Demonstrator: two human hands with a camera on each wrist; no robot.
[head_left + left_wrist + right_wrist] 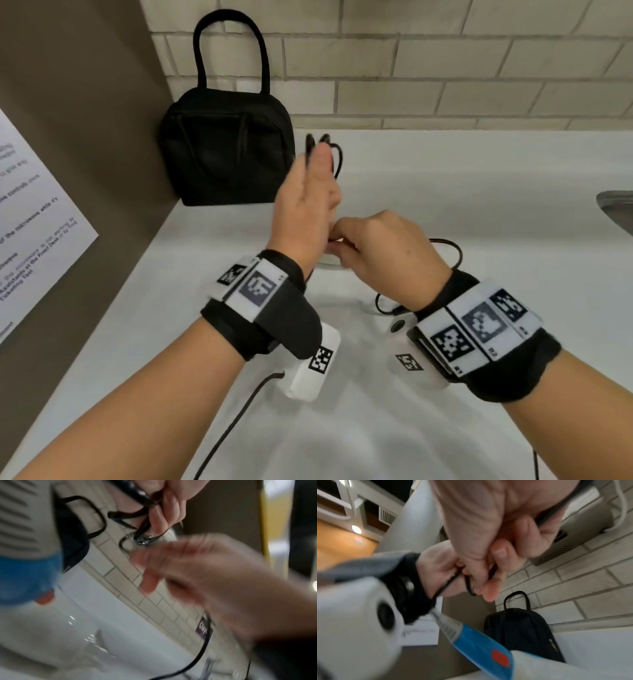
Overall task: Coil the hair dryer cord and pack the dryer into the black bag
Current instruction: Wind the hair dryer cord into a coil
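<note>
The black bag (226,147) stands upright at the back left of the white counter (496,178), against the tiled wall; it also shows in the right wrist view (522,631). My left hand (308,212) is raised in front of it, its fingers (169,507) curled round several loops of the black cord (337,161). My right hand (380,250) sits at the base of the left palm and pinches a strand of cord (445,586). The hair dryer (481,645), blue and white with a red button, lies under my hands and is mostly hidden in the head view.
A brown side panel with a printed notice (34,219) closes off the left. A metal sink edge (616,209) shows at the far right. More cord (455,253) trails on the counter behind my right wrist.
</note>
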